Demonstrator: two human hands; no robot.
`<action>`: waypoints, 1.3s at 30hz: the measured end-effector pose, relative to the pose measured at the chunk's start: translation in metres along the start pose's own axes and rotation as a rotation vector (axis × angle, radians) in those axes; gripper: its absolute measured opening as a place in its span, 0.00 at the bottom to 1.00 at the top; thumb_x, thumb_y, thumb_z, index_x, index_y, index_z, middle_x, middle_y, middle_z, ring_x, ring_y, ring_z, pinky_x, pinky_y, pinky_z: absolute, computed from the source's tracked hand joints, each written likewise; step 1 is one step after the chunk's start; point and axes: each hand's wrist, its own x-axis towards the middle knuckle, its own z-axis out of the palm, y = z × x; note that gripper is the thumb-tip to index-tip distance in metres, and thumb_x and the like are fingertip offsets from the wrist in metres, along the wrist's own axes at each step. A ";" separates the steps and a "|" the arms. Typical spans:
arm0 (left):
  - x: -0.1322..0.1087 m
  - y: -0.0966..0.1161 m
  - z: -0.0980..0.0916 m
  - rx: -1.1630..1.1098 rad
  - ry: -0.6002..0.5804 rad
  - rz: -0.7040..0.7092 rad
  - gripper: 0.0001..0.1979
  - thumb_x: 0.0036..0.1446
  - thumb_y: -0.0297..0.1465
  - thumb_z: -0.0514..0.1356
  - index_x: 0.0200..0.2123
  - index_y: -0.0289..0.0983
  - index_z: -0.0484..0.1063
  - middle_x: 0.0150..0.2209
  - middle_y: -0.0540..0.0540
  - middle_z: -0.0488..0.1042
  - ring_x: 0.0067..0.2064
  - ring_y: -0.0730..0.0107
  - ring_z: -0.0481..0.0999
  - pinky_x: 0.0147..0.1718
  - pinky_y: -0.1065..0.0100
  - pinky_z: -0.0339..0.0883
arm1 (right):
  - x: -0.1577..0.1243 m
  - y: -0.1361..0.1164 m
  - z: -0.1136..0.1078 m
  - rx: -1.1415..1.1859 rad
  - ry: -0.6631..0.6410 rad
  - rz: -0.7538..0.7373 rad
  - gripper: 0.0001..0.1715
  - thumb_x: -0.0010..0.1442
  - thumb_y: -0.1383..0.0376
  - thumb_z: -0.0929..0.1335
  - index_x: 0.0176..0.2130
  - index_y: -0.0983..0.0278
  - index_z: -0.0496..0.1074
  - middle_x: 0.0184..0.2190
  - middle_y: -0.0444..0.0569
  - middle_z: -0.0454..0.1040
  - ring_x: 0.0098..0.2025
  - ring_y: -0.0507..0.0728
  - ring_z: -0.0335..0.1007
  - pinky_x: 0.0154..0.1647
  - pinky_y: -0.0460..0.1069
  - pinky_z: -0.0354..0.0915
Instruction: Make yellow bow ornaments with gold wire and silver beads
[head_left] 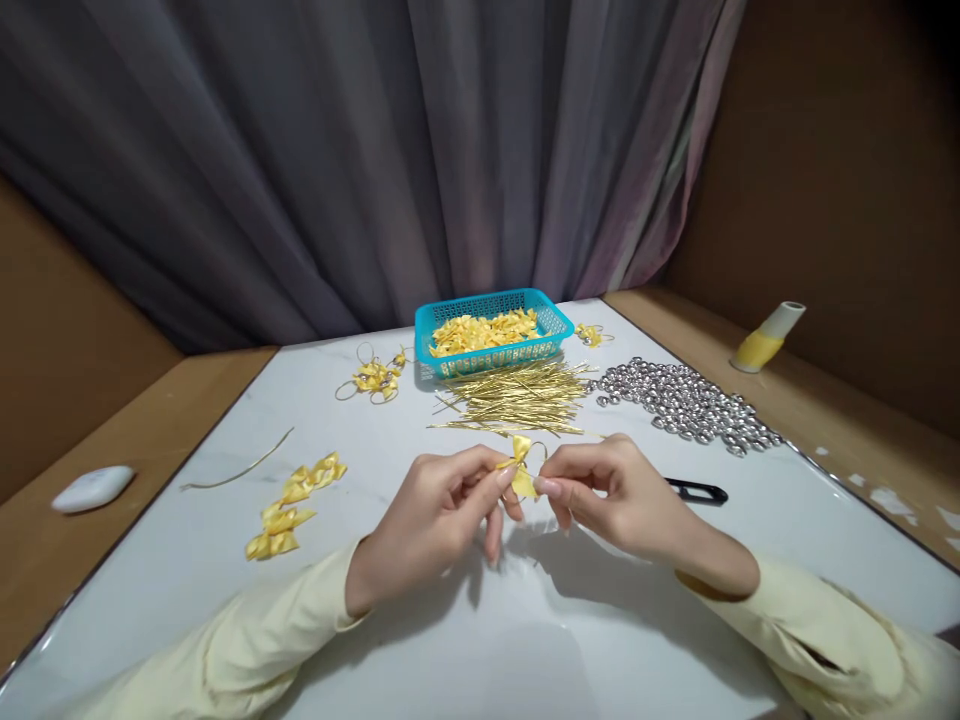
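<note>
A small yellow ribbon bow [523,482] is held above the white table, between both hands. My left hand [439,510] pinches its left side between thumb and forefinger, the other fingers loosely curled. My right hand [626,500] is closed in a pinch at the bow's right edge, where a thin gold cord [541,447] curves up from the bow. Whether the right fingertips grip the cord, the ribbon or both is hard to make out. Several loose yellow bows [281,520] lie left of my left hand, near a single gold cord [244,472].
Behind the hands lies a pile of gold cords [517,398], with a blue basket [495,366] of yellow bows beyond. Silver beads [690,400] spread at the right. A black-handled tool [701,492] is partly behind my right hand. Finished-looking looped bows [376,378] sit left of the basket.
</note>
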 end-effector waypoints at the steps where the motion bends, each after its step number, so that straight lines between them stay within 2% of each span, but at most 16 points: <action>1: 0.000 0.001 0.000 -0.045 -0.007 -0.022 0.12 0.60 0.33 0.51 0.28 0.34 0.69 0.12 0.53 0.68 0.12 0.81 0.59 0.13 0.78 0.53 | 0.000 0.000 0.000 -0.003 0.012 -0.009 0.14 0.57 0.67 0.63 0.24 0.69 0.71 0.14 0.45 0.69 0.15 0.46 0.54 0.16 0.42 0.52; 7: 0.000 0.000 0.000 -0.166 -0.007 -0.111 0.15 0.60 0.36 0.51 0.27 0.33 0.69 0.12 0.52 0.67 0.11 0.83 0.54 0.11 0.79 0.49 | 0.001 0.002 0.001 -0.013 0.057 -0.052 0.12 0.56 0.68 0.62 0.25 0.69 0.71 0.14 0.45 0.69 0.16 0.47 0.57 0.17 0.43 0.53; 17: 0.001 -0.003 -0.001 -0.265 -0.016 -0.120 0.15 0.59 0.37 0.52 0.28 0.32 0.69 0.15 0.50 0.70 0.10 0.84 0.54 0.10 0.79 0.48 | 0.000 0.000 0.001 -0.023 0.086 -0.061 0.13 0.55 0.68 0.62 0.24 0.69 0.71 0.12 0.43 0.67 0.14 0.46 0.54 0.15 0.42 0.51; 30: 0.001 -0.004 -0.001 -0.311 -0.018 -0.120 0.15 0.59 0.36 0.53 0.26 0.32 0.69 0.13 0.51 0.68 0.09 0.85 0.53 0.09 0.79 0.46 | -0.001 0.002 0.005 -0.017 0.102 -0.060 0.11 0.55 0.68 0.63 0.23 0.68 0.69 0.13 0.41 0.64 0.15 0.46 0.51 0.15 0.42 0.48; 39: 0.000 -0.005 0.000 -0.383 -0.032 -0.130 0.14 0.59 0.36 0.53 0.27 0.32 0.69 0.12 0.51 0.67 0.09 0.85 0.54 0.08 0.80 0.45 | -0.003 0.005 0.011 0.140 0.092 -0.013 0.12 0.57 0.65 0.62 0.24 0.67 0.67 0.13 0.40 0.60 0.16 0.47 0.52 0.17 0.43 0.50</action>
